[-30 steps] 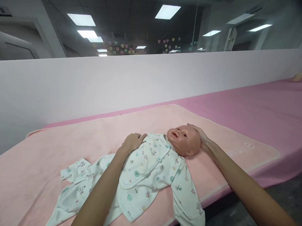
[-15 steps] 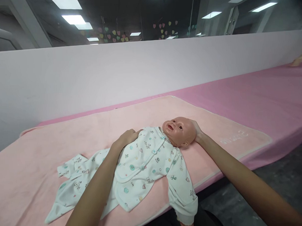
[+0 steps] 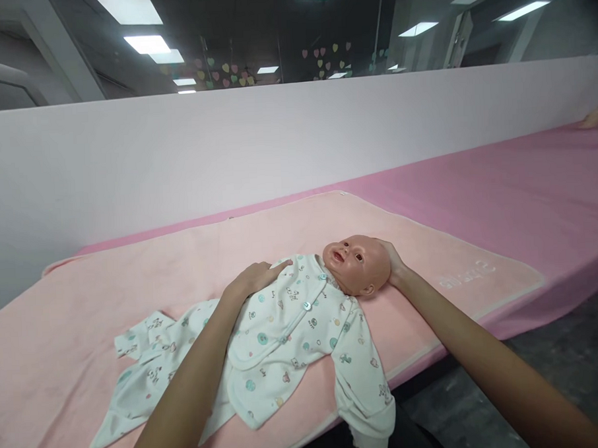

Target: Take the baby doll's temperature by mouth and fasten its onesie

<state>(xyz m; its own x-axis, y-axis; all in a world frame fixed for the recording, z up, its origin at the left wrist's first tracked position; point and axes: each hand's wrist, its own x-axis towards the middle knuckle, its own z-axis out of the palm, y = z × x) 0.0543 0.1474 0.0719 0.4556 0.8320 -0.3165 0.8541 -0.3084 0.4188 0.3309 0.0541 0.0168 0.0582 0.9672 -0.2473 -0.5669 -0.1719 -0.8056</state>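
Note:
A baby doll (image 3: 357, 264) lies on its back with its head to the right. It wears a white printed wrap top (image 3: 288, 317) fastened with snaps. My left hand (image 3: 252, 279) rests at the doll's far side, one digit stretched over the chest and the other fingers hidden behind its body. Cupped around the crown and back of the doll's head is my right hand (image 3: 394, 263), its fingers mostly out of sight. One sleeved arm of the doll hangs past the near edge. Matching printed trousers (image 3: 151, 369) extend to the left, partly covered by my left forearm.
Beneath the doll a peach blanket (image 3: 182, 262) covers part of a pink-sheeted surface (image 3: 500, 182). A white low wall (image 3: 251, 147) runs along the back, with dark glass above it. Dark floor (image 3: 557, 364) shows at the lower right.
The digit of my left hand lies slightly farther right across the doll's chest. My right hand stays at the head, and the view has shifted slightly.

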